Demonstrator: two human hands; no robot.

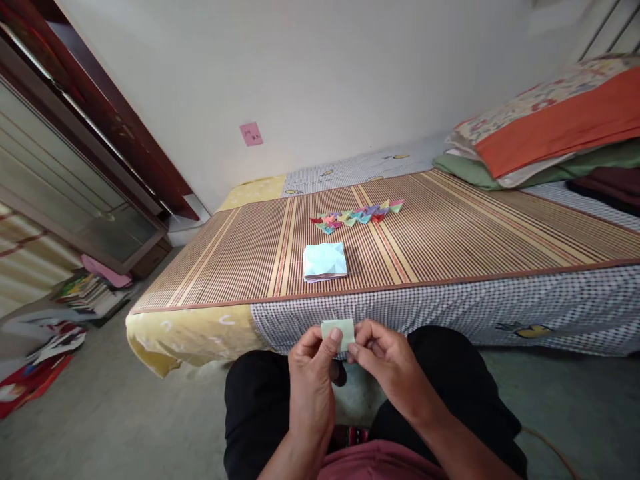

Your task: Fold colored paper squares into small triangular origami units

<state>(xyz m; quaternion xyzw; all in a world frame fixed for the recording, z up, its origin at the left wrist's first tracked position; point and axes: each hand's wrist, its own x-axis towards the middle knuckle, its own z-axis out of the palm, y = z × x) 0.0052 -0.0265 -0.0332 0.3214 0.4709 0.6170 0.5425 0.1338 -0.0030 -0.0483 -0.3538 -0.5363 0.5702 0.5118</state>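
Observation:
A small pale green piece of folded paper (pixel 345 327) is held up between my two hands, in front of the bed's edge. My left hand (pixel 315 357) pinches it, the thumb lying across its face. At the paper's right edge, the thumb and fingers of my right hand (pixel 383 350) are closed on it. Just beyond my hands, a stack of light blue paper squares (pixel 325 260) lies on the striped mat. Farther back sits a row of small folded paper pieces (pixel 357 215) in several colours.
The striped mat (pixel 240 253) covers most of the bed. Folded bedding and an orange pillow (pixel 560 140) are piled at the right. A pink note (pixel 251 134) is stuck on the white wall. Books (pixel 85 293) stand at the far left, near a glass-fronted cabinet (pixel 75 180).

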